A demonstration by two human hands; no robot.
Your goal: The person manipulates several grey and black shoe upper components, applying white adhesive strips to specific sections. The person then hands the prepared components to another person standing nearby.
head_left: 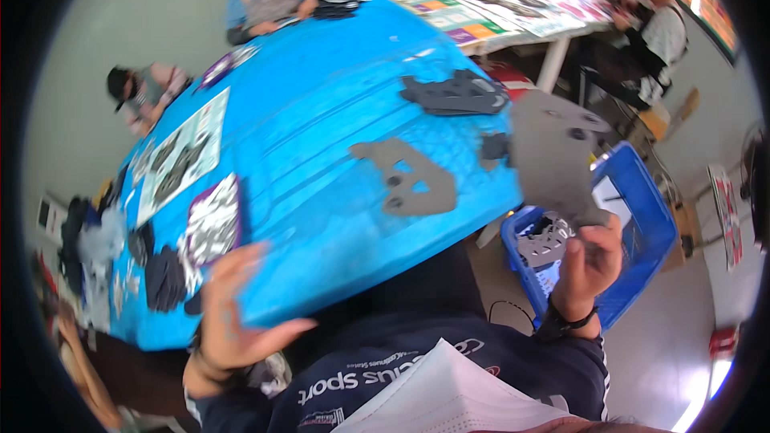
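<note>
A person's right hand (589, 260) is pinching a large grey cut-out sheet (553, 152), lifting it beside the blue table (321, 112) and above a blue basket (642, 216). The left hand (233, 313) is hovering spread wide over the table's near edge, holding nothing.

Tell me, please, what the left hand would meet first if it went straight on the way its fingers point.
The left hand lies open at the blue table's near edge, fingers pointing up and away. Going on, it would likely meet the purple-edged sheet first, though depth is unclear.
</note>
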